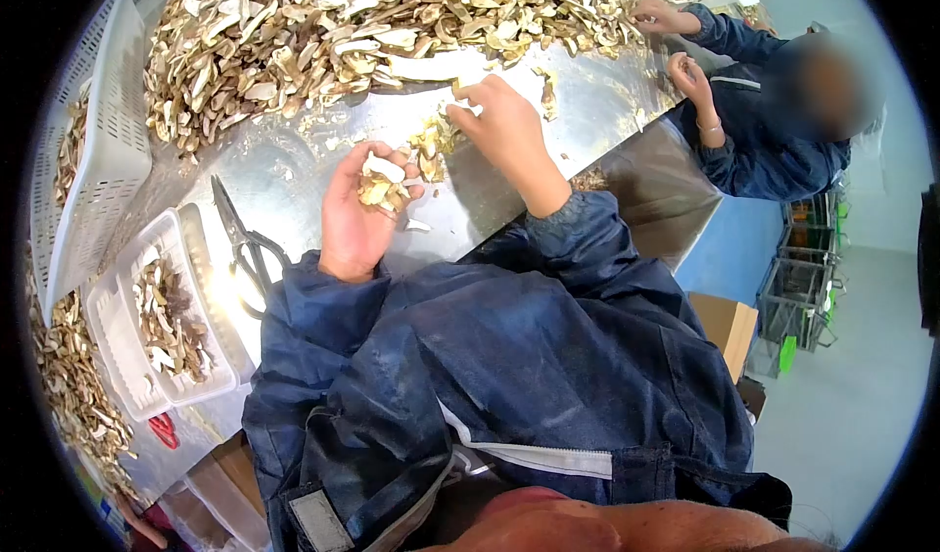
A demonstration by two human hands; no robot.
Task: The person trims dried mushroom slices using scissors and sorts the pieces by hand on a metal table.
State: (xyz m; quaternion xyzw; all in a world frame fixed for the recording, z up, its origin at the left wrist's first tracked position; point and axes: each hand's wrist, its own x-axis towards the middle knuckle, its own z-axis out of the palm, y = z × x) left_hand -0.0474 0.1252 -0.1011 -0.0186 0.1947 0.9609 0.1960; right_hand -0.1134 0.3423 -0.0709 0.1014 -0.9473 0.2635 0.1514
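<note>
My left hand (354,214) is cupped palm up with its fingers curled around several dried mushroom slices (384,188), white and yellow-brown. To its right, my right hand (511,131) is over the metal table, thumb and forefinger nearly together. A small yellowish bit shows at its fingertips, too small to name. Between the two hands lies a small heap of yellowish mushroom pieces (431,145). Just beyond them, a large pile of dried mushroom slices (323,33) spreads over the metal table (294,155).
Black-handled scissors (257,248) lie left of my left hand. Farther left are a clear plastic tray (211,381) with mushroom pieces, a white perforated basket (122,150) and red handles (164,431). A co-worker's hands (690,77) are at the table's right side.
</note>
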